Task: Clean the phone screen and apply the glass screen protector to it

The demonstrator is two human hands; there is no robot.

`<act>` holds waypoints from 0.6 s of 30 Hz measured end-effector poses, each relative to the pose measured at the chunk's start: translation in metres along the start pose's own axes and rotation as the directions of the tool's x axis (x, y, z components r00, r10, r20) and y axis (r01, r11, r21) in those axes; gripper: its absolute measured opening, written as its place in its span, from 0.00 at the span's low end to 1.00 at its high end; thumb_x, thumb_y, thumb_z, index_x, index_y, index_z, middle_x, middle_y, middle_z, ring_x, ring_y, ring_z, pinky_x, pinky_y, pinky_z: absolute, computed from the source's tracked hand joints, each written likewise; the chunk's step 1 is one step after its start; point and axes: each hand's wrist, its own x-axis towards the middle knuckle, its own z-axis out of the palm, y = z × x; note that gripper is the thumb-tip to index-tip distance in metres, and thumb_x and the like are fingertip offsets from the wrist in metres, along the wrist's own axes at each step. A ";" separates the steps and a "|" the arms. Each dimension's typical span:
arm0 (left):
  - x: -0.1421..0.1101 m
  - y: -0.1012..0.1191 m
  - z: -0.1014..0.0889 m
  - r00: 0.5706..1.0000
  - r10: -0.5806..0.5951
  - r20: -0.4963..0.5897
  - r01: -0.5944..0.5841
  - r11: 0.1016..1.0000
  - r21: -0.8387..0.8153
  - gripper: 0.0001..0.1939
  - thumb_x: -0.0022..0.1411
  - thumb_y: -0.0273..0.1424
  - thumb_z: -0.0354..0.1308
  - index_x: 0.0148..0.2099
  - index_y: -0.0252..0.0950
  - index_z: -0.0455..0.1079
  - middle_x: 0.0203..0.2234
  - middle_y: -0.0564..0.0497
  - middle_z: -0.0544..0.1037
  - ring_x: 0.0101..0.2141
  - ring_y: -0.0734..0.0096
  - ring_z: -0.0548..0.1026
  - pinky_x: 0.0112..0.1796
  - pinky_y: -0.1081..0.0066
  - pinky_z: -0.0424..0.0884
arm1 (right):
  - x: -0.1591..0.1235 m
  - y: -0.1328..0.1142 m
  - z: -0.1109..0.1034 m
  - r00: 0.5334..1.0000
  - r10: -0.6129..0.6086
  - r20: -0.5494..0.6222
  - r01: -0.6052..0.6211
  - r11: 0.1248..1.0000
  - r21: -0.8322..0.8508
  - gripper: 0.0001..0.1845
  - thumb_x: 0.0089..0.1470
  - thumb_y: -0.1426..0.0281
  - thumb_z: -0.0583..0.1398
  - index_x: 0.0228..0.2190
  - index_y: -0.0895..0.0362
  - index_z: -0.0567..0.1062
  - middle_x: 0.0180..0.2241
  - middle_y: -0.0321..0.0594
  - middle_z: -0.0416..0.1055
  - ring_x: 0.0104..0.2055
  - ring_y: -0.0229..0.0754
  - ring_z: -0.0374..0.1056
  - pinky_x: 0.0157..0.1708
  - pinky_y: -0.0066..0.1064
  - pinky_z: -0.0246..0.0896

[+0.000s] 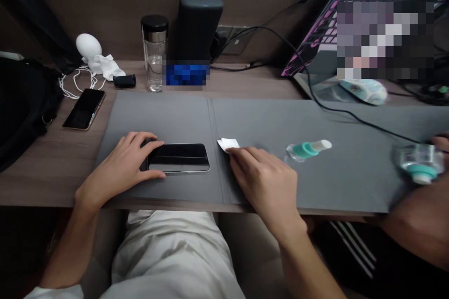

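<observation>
A black-screened smartphone [178, 158] lies face up on the grey desk mat [168, 117]. My left hand [131, 161] grips its left end, the thumb along the near edge and the fingers along the far edge. Just right of the phone, my right hand [261, 177] pinches a folded white wipe [228, 144] between thumb and fingertips, close to the mat. The wipe's lower part is hidden by the fingers. Further right is a small clear bottle [305, 150] with a teal collar and white cap, slightly blurred.
Another person's hand [442, 142] at the right is by a blurred clear bottle [421, 161]. Behind the mat stand a water bottle [154, 67] and a dark speaker-like box [199, 28]. A second phone [85, 109] lies left. A black cable [336, 111] crosses the mat.
</observation>
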 end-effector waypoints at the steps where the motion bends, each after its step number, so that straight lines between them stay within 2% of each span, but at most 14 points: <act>1: 0.000 0.000 0.001 1.000 -0.003 -0.001 0.003 1.000 -0.004 0.35 0.69 0.53 0.64 0.71 0.47 0.66 0.66 0.43 0.68 0.64 0.47 0.66 0.63 0.48 0.67 | 0.000 -0.001 -0.001 1.000 0.010 -0.024 -0.009 1.000 0.019 0.07 0.70 0.73 0.59 0.42 0.55 0.79 0.32 0.38 0.80 0.31 0.44 0.74 0.31 0.38 0.60; 3: -0.001 0.001 0.001 1.000 -0.007 -0.002 0.007 1.000 0.000 0.34 0.70 0.53 0.63 0.71 0.46 0.65 0.66 0.43 0.68 0.64 0.47 0.66 0.63 0.49 0.67 | 0.000 -0.006 -0.005 0.997 0.032 -0.072 -0.025 0.995 0.100 0.07 0.70 0.73 0.60 0.46 0.54 0.78 0.35 0.40 0.82 0.34 0.45 0.77 0.33 0.38 0.64; 5: -0.002 0.003 0.002 1.000 -0.008 -0.004 0.008 1.000 0.008 0.34 0.70 0.53 0.63 0.70 0.44 0.65 0.66 0.43 0.69 0.64 0.48 0.66 0.62 0.49 0.67 | 0.001 -0.014 -0.010 0.994 0.029 -0.102 -0.007 0.978 0.207 0.13 0.68 0.76 0.61 0.52 0.54 0.76 0.42 0.43 0.84 0.39 0.47 0.79 0.39 0.39 0.70; 8: -0.003 0.006 0.002 1.000 -0.015 -0.006 0.015 1.000 0.004 0.34 0.69 0.53 0.65 0.68 0.41 0.66 0.65 0.42 0.69 0.63 0.48 0.67 0.62 0.50 0.67 | 0.006 -0.033 -0.012 0.988 -0.108 -0.107 0.139 0.928 0.345 0.22 0.67 0.80 0.60 0.59 0.53 0.73 0.50 0.44 0.84 0.46 0.47 0.81 0.48 0.41 0.74; 11: -0.003 0.006 0.003 1.000 -0.025 -0.001 0.025 0.999 -0.026 0.37 0.66 0.54 0.66 0.67 0.39 0.65 0.65 0.43 0.69 0.63 0.50 0.66 0.62 0.52 0.66 | 0.020 -0.059 -0.007 0.944 -0.316 -0.097 0.328 0.851 0.411 0.19 0.68 0.81 0.59 0.58 0.57 0.75 0.54 0.45 0.83 0.52 0.46 0.81 0.55 0.42 0.74; 13: -0.003 0.006 0.003 0.999 -0.033 0.005 0.033 0.999 -0.040 0.36 0.67 0.53 0.66 0.67 0.39 0.65 0.65 0.43 0.69 0.63 0.50 0.66 0.62 0.53 0.66 | 0.032 -0.075 -0.002 0.906 -0.412 -0.096 0.410 0.800 0.439 0.16 0.70 0.79 0.58 0.56 0.58 0.77 0.54 0.45 0.83 0.54 0.46 0.80 0.56 0.42 0.75; 15: -0.003 0.004 0.003 0.999 -0.039 0.013 0.040 0.998 -0.053 0.33 0.69 0.50 0.66 0.68 0.40 0.66 0.65 0.44 0.69 0.64 0.51 0.66 0.62 0.52 0.66 | 0.042 -0.088 0.005 0.881 -0.460 -0.108 0.454 0.759 0.467 0.15 0.71 0.77 0.58 0.54 0.56 0.79 0.53 0.43 0.83 0.54 0.45 0.80 0.54 0.41 0.76; 18: -0.003 0.002 0.004 0.999 -0.045 0.021 0.046 0.995 -0.083 0.30 0.71 0.46 0.66 0.68 0.42 0.67 0.65 0.44 0.69 0.64 0.50 0.65 0.62 0.52 0.66 | 0.051 -0.099 0.014 0.878 -0.467 -0.109 0.454 0.736 0.503 0.14 0.71 0.78 0.58 0.52 0.58 0.80 0.51 0.43 0.84 0.53 0.44 0.81 0.53 0.39 0.76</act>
